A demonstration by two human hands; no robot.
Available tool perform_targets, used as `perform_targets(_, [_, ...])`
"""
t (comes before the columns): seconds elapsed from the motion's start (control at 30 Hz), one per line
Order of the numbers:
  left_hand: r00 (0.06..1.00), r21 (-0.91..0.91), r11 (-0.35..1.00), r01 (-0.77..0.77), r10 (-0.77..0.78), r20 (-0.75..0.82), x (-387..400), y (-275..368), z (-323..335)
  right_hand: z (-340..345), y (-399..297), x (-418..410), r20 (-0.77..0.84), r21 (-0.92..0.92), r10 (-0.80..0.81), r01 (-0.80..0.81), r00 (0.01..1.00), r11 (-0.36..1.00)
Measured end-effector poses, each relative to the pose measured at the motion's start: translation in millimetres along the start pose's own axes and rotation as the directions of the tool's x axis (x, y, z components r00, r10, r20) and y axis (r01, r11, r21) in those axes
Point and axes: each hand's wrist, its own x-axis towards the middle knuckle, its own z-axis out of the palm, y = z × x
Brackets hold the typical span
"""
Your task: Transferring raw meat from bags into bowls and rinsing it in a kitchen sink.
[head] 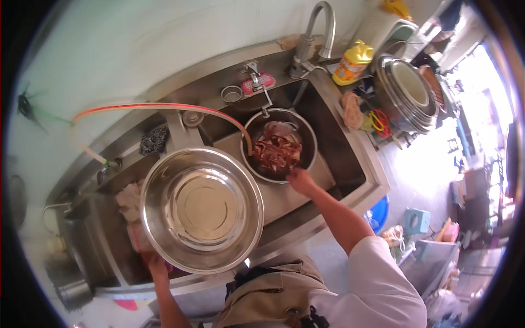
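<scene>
My right hand [302, 183] is closed at the near rim of a stainless steel bowl [312, 139] in the right sink basin. Inside the bowl lie pieces of raw red meat [277, 151], with a pale translucent piece at the far side. The end of a clear hose with a red stripe [184, 105] hangs into it. A large, shallow stainless steel basin [205, 209] rests across the sink, left of the bowl, with nothing in it. Beside its lower left edge is my left hand [158, 268], next to a reddish thing; its fingers are partly hidden, so its grip is unclear.
A gooseneck faucet [328, 28] and a smaller tap [254, 74] stand behind the sink. On the right are a yellow detergent bottle [352, 63], an orange cloth [352, 110] and stacked metal basins [404, 94]. Steel wool [154, 140] lies on the left ledge.
</scene>
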Motion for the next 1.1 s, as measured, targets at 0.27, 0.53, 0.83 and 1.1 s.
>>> perform_targets(0.27, [0.933,0.346,0.931,0.121,0.013,-0.361,-219,-141,-31,-15,2,122,0.043,0.474,0.185,-0.183,0.982,0.861])
perform_targets(0.53, [0.990,0.507,0.851,0.133,-0.090,-0.110,-290,-131,44,37,58,117,-0.106,0.356,0.119,-0.074,0.987,0.932])
perform_targets(0.83, [0.829,-0.166,0.907,0.388,-0.422,-0.367,-306,-96,108,10,17,52,0.113,-0.186,-0.177,0.196,0.978,0.963])
perform_targets(1.1, [0.817,-0.217,0.844,0.491,-0.532,-0.223,-334,-142,127,21,41,71,0.353,-0.538,-0.360,0.502,0.864,0.678])
